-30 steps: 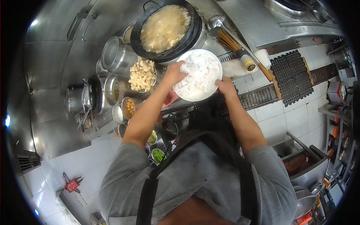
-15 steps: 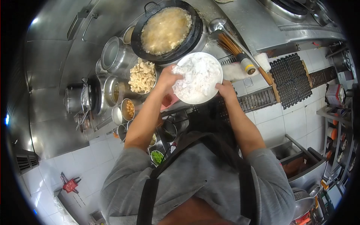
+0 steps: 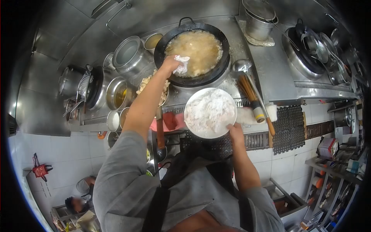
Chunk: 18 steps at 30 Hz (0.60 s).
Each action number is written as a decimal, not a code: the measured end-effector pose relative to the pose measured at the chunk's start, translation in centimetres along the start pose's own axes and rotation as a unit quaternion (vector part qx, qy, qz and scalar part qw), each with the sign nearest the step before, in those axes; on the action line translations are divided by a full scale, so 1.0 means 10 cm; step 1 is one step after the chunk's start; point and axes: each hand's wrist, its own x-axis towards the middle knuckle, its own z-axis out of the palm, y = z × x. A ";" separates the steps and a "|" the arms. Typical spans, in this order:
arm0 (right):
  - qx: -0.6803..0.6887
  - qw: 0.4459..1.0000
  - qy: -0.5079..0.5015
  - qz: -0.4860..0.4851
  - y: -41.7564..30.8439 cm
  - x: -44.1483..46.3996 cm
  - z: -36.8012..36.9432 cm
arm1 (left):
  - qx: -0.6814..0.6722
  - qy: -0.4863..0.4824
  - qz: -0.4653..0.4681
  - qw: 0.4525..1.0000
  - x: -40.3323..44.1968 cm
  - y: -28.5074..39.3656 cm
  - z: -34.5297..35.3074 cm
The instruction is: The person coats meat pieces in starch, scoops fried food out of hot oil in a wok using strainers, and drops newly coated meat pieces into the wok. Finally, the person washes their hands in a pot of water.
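Note:
My left hand (image 3: pixel 170 65) reaches over the black wok (image 3: pixel 225 43). It is closed on a white, flour-coated piece (image 3: pixel 181 65) with pinkish spots, just above the bubbling oil (image 3: pixel 197 48). Pale bits float in the oil near the wok's front side. With my right hand (image 3: pixel 236 134) I grip the lower right rim of a white plate (image 3: pixel 216 135), thumb on top. Powdery white, faintly pink pieces (image 3: pixel 210 110) are heaped on it. Partly behind my left forearm stands a container of pale golden fried pieces (image 3: pixel 146 84).
Metal pots (image 3: pixel 116 92) stand left of the wok. A ladle (image 3: pixel 242 66) and a bamboo brush (image 3: pixel 249 91) lie at its right. Beyond them are a lidded pot (image 3: pixel 259 25) and another wok station (image 3: pixel 305 52). Another person (image 3: pixel 85 187) is at lower left.
My left hand has left the plate, carrying a floured piece up over the wok. My right hand still holds the plate, now lower in view. The camera view has shifted.

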 end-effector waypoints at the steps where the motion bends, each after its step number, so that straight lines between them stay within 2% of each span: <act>1: -0.020 1.000 -0.001 -0.014 0.03 0.01 -0.02 | -0.004 0.000 0.003 1.000 0.23 -0.13 -0.07; 2: -0.016 1.000 0.006 0.008 -0.05 -0.04 0.00 | 0.109 0.044 -0.002 0.993 0.47 -0.25 -0.15; 4: -0.016 1.000 0.012 -0.005 0.08 0.01 -0.03 | 0.311 0.144 -0.022 0.939 0.63 -0.17 -0.27; 5: -0.012 1.000 0.014 -0.015 0.13 0.05 -0.03 | 0.309 0.142 -0.019 0.940 0.80 -0.18 -0.37; 7: -0.023 1.000 0.017 0.011 0.12 0.05 -0.04 | 0.435 0.152 -0.002 0.888 1.20 -0.23 -0.59; 9: 0.014 0.999 0.032 -0.024 0.20 0.06 -0.01 | 0.399 0.128 -0.021 0.908 1.21 0.07 -0.65; 11: -0.004 1.000 0.029 -0.008 0.20 0.06 -0.05 | 0.362 0.104 -0.039 0.926 1.41 0.21 -0.72; 13: -0.022 0.999 0.024 0.010 0.15 0.03 -0.06 | 0.510 0.146 0.062 0.845 1.90 0.21 -0.83; 15: -0.013 0.999 0.021 0.031 -0.01 -0.04 -0.02 | 0.483 0.232 0.128 0.835 1.82 0.55 -0.80; 18: -0.043 0.998 0.030 0.034 0.02 -0.03 -0.03 | 0.491 0.209 0.195 0.823 1.68 1.00 -0.81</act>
